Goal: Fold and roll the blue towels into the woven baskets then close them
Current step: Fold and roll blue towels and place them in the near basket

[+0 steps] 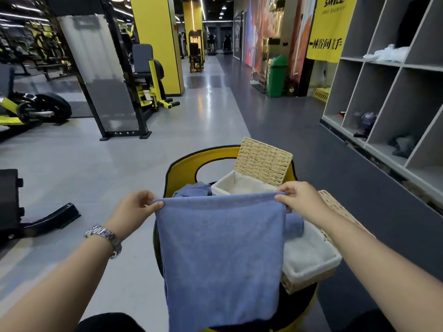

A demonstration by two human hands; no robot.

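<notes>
Left hand (137,207) and right hand (297,197) each pinch a top corner of a blue towel (220,255). It hangs flat (ready for folding). An open woven basket (309,267) waits at four o'clock.

Three blue towels (220,255), two woven baskets (309,281), two hands (134,208).

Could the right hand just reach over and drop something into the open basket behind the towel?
Probably yes, but not freely now. The right hand pinches a top corner of the blue towel, as does the left hand. The far basket sits just beyond it, lid raised, nothing blocking.
</notes>
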